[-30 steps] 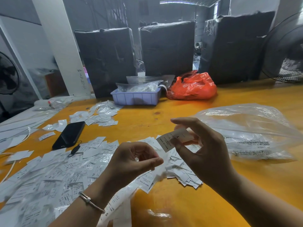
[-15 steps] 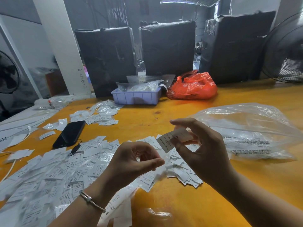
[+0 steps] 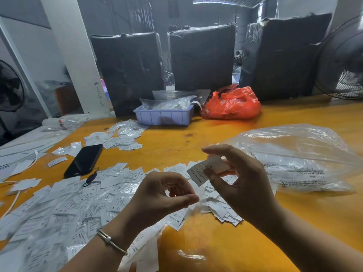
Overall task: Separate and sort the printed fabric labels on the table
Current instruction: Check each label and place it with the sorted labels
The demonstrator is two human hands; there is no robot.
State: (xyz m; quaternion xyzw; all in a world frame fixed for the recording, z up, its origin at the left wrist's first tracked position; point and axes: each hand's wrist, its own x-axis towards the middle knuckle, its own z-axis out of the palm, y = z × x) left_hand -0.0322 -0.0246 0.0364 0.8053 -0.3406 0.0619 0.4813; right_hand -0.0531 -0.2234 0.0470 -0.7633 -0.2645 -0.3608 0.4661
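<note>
My right hand [image 3: 243, 185] pinches a small white label [image 3: 206, 170] printed "L" and "MADE IN CHINA" between thumb and fingers, held above the table. My left hand [image 3: 163, 197] is just left of it, fingers curled with the thumb pressed to them, gripping a bunch of white labels [image 3: 149, 238] that hangs below the palm and wrist. A broad heap of loose printed labels [image 3: 78, 203] covers the yellow table [image 3: 225, 242] at the left. A smaller stack of labels [image 3: 222, 209] lies under and between my hands.
A black phone [image 3: 84, 160] lies on the table left of centre, beyond the heap. A big clear plastic bag [image 3: 298, 158] lies at the right. Further back stand a lilac tray [image 3: 163, 116] with bagged labels, an orange bag [image 3: 231, 104], another label pile [image 3: 121, 136] and black wrapped bales.
Almost nothing has moved. Both hands hold the same pose, with the "L" label still pinched in my right hand.
</note>
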